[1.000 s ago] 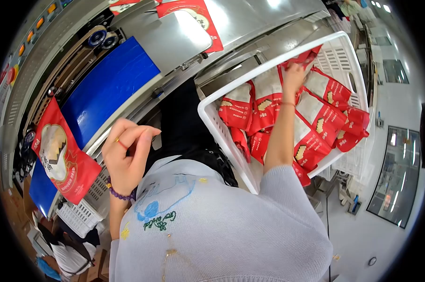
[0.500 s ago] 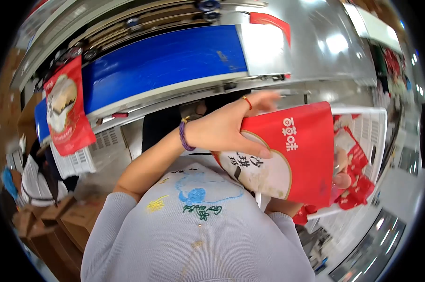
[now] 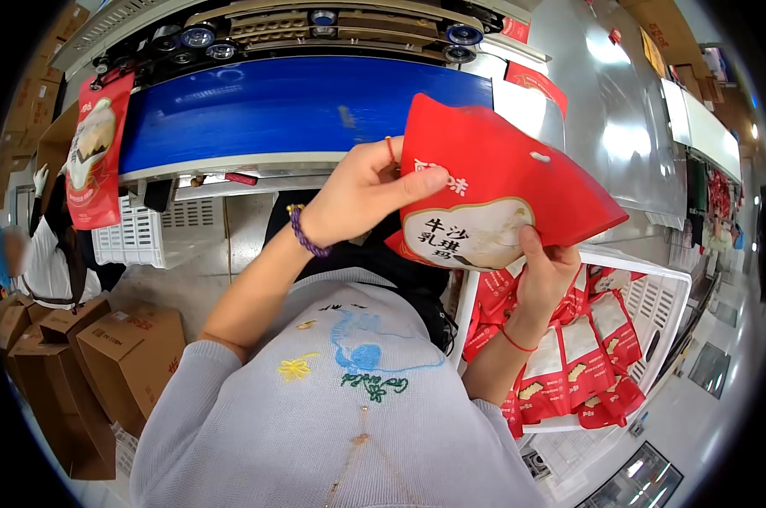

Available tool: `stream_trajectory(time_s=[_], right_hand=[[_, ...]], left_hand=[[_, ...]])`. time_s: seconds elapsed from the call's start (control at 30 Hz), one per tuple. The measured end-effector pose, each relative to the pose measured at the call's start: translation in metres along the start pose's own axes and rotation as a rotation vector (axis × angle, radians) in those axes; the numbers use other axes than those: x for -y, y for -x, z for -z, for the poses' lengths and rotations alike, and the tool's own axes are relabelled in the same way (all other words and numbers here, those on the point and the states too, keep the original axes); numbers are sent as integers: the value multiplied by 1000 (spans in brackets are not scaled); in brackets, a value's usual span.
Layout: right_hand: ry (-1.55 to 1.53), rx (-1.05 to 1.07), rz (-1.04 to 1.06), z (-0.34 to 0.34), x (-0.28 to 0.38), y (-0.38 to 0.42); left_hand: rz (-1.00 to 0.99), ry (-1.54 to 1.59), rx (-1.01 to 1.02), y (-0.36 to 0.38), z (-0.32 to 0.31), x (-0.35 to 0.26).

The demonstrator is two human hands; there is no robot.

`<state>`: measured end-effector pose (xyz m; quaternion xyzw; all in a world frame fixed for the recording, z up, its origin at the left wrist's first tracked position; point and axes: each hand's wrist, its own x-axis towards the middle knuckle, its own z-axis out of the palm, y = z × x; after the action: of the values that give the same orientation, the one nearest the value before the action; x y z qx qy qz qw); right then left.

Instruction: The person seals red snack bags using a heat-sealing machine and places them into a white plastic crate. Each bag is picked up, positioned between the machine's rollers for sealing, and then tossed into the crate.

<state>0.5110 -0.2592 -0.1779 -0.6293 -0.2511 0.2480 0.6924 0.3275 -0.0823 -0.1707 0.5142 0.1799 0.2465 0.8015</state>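
A red snack pouch (image 3: pixel 501 148) with a cream label and dark Chinese characters hangs tilted in front of me, above a white crate. My left hand (image 3: pixel 362 195) grips its left side, thumb on the front and fingers behind. My right hand (image 3: pixel 545 284) pinches the lower right edge, thumb on the printed face. A small slot shows near the pouch's upper right edge. Behind the pouch runs a blue conveyor belt (image 3: pixel 256 110). Another red pouch (image 3: pixel 98 152) stands at the belt's left end, its top edge at the machine's rail.
The white crate (image 3: pixel 666 309) at right holds several red pouches (image 3: pixel 573 360). A machine with rollers (image 3: pixel 315 32) runs along the belt. More red packaging (image 3: pixel 537 85) lies on the metal table (image 3: pixel 599 127). Cardboard boxes (image 3: pixel 133 360) and a person (image 3: pixel 57 258) are at left.
The pouch has moved up and turned, its slotted edge now at upper right. My right hand has come into view gripping it, and my left hand has closed on its side.
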Motion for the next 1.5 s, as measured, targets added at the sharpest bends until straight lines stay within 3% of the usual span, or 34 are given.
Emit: stream_trajectory(time_s=[0.1, 0.13, 0.2, 0.23, 0.3, 0.43, 0.5, 0.57, 0.6, 0.63, 0.7, 0.73, 0.83, 0.87, 0.9, 0.97, 1.0, 1.03, 1.17, 1.23, 1.4, 1.5], right_hand=[[-11, 65, -24, 72, 2, -21], [-216, 197, 13, 84, -5, -26], [-333, 290, 94, 91, -14, -37], [-393, 341, 131, 91, -16, -42], [128, -81, 101, 89, -8, -61], [125, -232, 114, 103, -18, -103], [159, -214, 80, 104, -19, -116], [-41, 104, 23, 95, -17, -119], [6, 235, 1, 76, -14, -114], [-70, 218, -108, 69, -24, -110], [-139, 122, -95, 54, -31, -107], [-208, 33, -82, 52, -33, -110], [-44, -107, 79, 56, -33, -120], [-12, -156, 99, 58, -27, -124], [-25, -183, 77, 60, -24, -129], [85, -208, 94, 68, -23, -140], [167, -222, 99, 69, -20, -146], [173, -211, 100, 68, -18, -154], [263, -131, 33, 77, -16, -190], [184, -57, 66, 78, -32, -213], [266, 11, 87, 28, -30, -224], [218, 48, -20, 0, -29, -222]], left_hand=[[30, -66, 94, -35, -37, 9], [77, -89, 93, -43, -39, 6], [152, -162, 54, -58, -39, 8], [83, -123, 78, -65, -43, 8], [92, -250, -17, -87, -43, 16], [96, -153, -115, -93, -37, 11], [103, -120, -138, -94, -28, 8], [111, -52, -169, -93, -27, 11], [119, -93, -186, -94, -31, 13], [125, -97, -183, -93, -34, 12], [148, -264, -160, -91, -36, 8], [135, -147, -164, -90, -33, 9], [95, -302, -100, -94, -25, 23], [-29, -392, -120, -101, -27, 33], [-30, -390, -125, -108, -28, 35], [10, -817, -332, -122, -31, 39], [40, -811, -357, -129, -31, 39], [-217, -655, -422, -140, -33, 51], [-96, -424, -441, -160, -36, 51], [148, -1, -417, -169, -25, 50], [50, -49, -637, -160, 1, 36], [48, -197, -569, -136, 22, 24]])
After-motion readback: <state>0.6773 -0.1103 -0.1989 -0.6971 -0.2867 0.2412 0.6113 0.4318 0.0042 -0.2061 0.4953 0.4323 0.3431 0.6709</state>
